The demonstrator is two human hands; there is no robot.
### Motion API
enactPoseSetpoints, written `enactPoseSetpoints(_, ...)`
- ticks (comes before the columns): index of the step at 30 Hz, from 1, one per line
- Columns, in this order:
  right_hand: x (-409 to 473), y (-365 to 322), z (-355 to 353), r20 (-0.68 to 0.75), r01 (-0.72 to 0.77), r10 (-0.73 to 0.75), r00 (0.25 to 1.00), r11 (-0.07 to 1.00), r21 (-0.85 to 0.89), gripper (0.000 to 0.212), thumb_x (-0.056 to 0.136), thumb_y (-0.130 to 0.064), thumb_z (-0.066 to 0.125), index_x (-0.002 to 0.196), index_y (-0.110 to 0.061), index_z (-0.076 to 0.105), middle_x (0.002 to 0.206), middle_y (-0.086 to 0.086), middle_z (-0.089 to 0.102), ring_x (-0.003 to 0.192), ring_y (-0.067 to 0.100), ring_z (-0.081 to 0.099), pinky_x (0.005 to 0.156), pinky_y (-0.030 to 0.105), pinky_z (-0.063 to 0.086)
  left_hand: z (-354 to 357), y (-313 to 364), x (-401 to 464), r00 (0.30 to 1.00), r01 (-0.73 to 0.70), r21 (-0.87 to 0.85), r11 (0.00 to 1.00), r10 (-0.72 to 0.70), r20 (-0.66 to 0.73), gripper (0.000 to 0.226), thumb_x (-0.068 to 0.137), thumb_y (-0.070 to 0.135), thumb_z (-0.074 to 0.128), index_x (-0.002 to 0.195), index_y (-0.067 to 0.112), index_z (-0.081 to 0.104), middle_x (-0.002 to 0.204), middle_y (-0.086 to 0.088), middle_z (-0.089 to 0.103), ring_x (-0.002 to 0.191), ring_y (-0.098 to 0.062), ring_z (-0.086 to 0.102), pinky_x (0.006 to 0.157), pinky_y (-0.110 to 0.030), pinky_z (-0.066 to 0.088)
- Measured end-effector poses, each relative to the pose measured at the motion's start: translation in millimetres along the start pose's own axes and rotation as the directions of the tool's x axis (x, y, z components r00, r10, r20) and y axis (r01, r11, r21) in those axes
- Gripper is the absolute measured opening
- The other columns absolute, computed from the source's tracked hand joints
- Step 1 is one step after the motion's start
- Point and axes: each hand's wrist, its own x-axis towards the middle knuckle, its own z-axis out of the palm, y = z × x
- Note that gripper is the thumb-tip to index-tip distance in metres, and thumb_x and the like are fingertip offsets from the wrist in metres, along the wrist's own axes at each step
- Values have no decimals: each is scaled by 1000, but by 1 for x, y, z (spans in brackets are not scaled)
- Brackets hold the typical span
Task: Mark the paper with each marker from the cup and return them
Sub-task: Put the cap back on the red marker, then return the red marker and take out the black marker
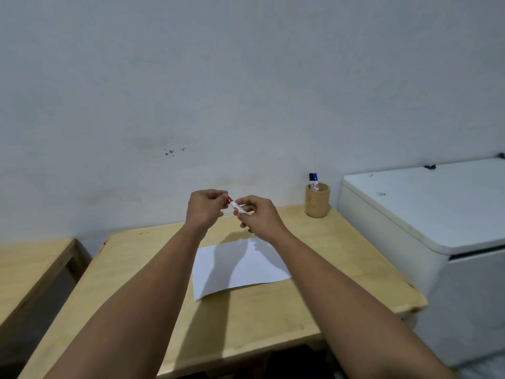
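Note:
Both hands are raised above the wooden table (246, 318). My right hand (259, 217) grips the white barrel of a red marker (237, 207). My left hand (206, 207) pinches the marker's red cap (229, 199) at its left end. Whether the cap sits on the barrel or is off it is hidden by my fingers. A white sheet of paper (254, 266) lies flat on the table below the hands, partly under their shadow. A wooden cup (317, 201) stands at the table's back right corner with a black and a blue marker (314, 181) upright in it.
A white chest-like box (437, 209) stands just right of the table, close to the cup. A second wooden table (30, 269) sits to the left with a gap between. A pale wall (246, 91) runs right behind the table.

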Motion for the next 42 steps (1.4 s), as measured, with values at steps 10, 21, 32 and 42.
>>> enactPoseSetpoints(10,26,39,-90,-217,-67,72,973,997,32,16,99,-6,73,112,-16,76,95,5,79,69,16,73,71,27,54,116,34,27,949,-113,91,989,80,304,28,98,23,63,122,16,75,109,-1,76,104,-23,72,86,-39,58)
enactPoseSetpoints(21,127,70,-231,-553,-119,12,833,980,-159,17,100,-11,74,116,-7,69,85,-10,69,81,15,73,93,48,63,253,-23,88,935,-121,315,941,2,353,99,84,38,83,163,20,25,154,-10,52,136,-27,53,101,-37,49)
enactPoseSetpoints(32,160,108,-213,-360,-212,17,933,832,-512,47,84,-43,75,128,-40,58,116,-13,65,113,18,62,97,46,39,291,-65,102,946,-132,314,940,25,323,82,71,54,86,141,24,56,132,2,70,112,-18,70,94,-46,59)
enactPoseSetpoints(42,171,101,-207,-276,-214,-14,961,596,-774,29,86,-51,80,112,-39,80,119,-1,63,119,27,58,93,48,36,290,-65,98,951,-151,343,927,42,305,66,75,55,84,131,29,62,121,10,73,105,-13,72,87,-42,60)
